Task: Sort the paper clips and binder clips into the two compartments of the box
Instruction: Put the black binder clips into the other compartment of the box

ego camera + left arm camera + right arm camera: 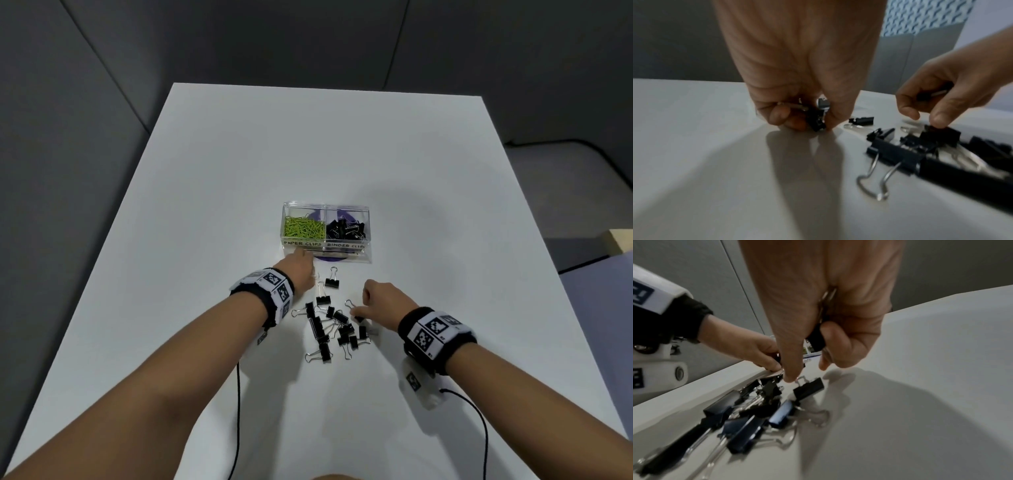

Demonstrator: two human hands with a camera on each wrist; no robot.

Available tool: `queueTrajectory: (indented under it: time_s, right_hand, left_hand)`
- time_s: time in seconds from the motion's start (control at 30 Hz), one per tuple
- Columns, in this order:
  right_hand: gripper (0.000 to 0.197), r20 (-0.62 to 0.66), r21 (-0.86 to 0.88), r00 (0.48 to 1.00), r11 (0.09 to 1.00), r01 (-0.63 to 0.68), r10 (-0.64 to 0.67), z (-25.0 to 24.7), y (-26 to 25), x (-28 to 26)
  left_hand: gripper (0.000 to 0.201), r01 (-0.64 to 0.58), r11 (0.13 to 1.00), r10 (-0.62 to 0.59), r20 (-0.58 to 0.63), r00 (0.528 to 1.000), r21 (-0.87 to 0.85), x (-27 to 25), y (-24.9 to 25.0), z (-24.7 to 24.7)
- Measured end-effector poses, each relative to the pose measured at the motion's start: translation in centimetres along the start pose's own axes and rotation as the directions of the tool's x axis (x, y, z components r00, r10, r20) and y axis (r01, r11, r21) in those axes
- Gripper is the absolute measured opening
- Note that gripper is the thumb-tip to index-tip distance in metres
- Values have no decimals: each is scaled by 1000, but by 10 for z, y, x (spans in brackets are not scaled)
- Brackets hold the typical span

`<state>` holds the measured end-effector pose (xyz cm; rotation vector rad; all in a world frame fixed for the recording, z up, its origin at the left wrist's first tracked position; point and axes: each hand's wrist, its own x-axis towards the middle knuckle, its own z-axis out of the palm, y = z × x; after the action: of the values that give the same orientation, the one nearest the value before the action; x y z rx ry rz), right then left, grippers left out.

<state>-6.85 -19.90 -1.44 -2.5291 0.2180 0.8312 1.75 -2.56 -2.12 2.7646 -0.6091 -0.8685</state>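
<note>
Nearest the person, a loose heap of black binder clips (329, 329) lies on the white table (171, 308) between the two forearms, their wire handles splayed every way, so no single long axis rules the pile. The right hand (380, 301) sits at the heap's right edge, thumb and forefinger lowered onto one clip (808, 388) that lies just under the fingertips, its black body slanting away to the right — while the other fingers of that hand are curled round a binder clip (817, 339) already gathered against the palm. The left hand (298, 270) is beyond the heap, at its far left, pinching a small black clip (817, 120) low over the table. Two single clips (331, 279) lie just right of that hand, handles pointing away from the person. Farther still stands the clear box (327, 255): green paper clips (303, 228) fill the left compartment, black binder clips the right. The binder compartment looks to lie ahead and to the left of the right hand, ahead and to the right of the left — the left hand is the nearer to the box.
</note>
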Motion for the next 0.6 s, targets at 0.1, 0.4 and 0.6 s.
queueTrajectory:
  time_s: [0.1,0.4,0.6]
  right_hand:
    - [30,27,37,999,999,-26,25,6,-2,-1]
    - [47,83,41,996,999,-23,19,9,-1,8]
    - [48,6,32,1000,999,-23,23,15,-4,1]
  left_hand:
    - [26,-25,999,25,1,1000,-27,-7,-3,2]
    - [26,-62,995,66,46,997,-80,-37,-14,4]
    - [49,-111,993,114,165,980,-31,-48,-12,10]
